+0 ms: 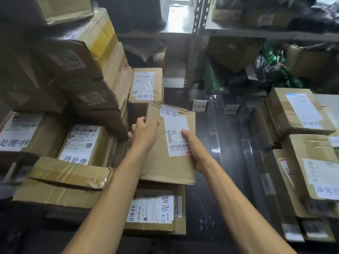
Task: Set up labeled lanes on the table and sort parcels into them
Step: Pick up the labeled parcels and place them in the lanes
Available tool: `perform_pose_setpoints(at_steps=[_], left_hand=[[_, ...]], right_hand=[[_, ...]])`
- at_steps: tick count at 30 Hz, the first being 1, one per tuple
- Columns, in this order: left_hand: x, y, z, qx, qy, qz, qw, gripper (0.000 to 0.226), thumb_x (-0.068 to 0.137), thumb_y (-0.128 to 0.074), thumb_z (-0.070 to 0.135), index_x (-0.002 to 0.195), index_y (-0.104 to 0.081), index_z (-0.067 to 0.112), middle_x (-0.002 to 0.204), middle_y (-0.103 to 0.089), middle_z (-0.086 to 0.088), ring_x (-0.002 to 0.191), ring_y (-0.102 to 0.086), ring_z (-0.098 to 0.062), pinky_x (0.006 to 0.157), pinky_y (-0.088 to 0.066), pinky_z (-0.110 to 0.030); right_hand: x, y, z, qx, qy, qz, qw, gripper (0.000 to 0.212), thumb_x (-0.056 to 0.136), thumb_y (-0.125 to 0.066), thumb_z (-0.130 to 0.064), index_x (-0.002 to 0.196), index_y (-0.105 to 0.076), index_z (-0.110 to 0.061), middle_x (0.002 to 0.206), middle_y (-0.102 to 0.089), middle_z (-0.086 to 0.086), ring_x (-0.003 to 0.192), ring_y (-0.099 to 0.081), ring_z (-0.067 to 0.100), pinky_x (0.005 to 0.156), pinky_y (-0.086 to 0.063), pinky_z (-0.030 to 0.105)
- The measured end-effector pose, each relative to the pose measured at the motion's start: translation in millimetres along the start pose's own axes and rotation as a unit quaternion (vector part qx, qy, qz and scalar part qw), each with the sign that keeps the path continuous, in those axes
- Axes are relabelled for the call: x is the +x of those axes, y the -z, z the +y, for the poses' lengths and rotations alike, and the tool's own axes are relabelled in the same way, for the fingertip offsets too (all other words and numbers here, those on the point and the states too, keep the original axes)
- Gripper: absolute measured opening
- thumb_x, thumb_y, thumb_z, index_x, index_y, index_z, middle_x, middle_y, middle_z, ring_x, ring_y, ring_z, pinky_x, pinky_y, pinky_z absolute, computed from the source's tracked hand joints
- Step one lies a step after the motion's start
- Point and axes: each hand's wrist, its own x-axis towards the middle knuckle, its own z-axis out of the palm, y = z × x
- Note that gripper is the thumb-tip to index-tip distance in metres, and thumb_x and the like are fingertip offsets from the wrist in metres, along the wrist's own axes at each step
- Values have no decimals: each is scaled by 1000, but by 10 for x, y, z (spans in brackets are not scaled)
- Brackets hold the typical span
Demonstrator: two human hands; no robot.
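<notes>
Crowded table [201, 198] — left hand [145, 133], right hand [195, 149] grip parcel [170, 167] — long axis away.

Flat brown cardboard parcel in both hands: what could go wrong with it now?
1. The tall, uneven pile of brown cardboard boxes stands right beside the left hand; a nudge might tip it over.
2. The left hand and right hand grip the flat brown cardboard parcel only at its edges, so it might slip.
3. Its white handwritten sticker reads upside down from here, so it could be misread and land in the wrong lane.
</notes>
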Motion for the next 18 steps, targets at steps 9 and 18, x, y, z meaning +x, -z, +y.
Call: perform_pose_setpoints(at_steps=[9, 18], left_hand=[[-558, -241, 377, 56, -95, -32, 993, 77, 65, -36, 53, 133, -55, 24, 140, -51, -8, 133, -38, -35, 115, -29, -51], [-1540, -529, 488, -171, -297, -9, 939, 85, 69, -64, 73, 132, -65, 16, 116, -68, 1, 108, -58, -9, 89, -45, -28]], right_hand=[[-493, 462, -157, 42, 100, 56, 992, 42, 97, -69, -32, 130, -59, -8, 113, -77, 9, 97, -76, 22, 69, -60, 28], [-1478, 1609, -207, 156, 123, 82, 977, 42, 96, -68, -35, 122, -65, -2, 94, -79, 6, 71, -75, 15, 48, -53, 25]])
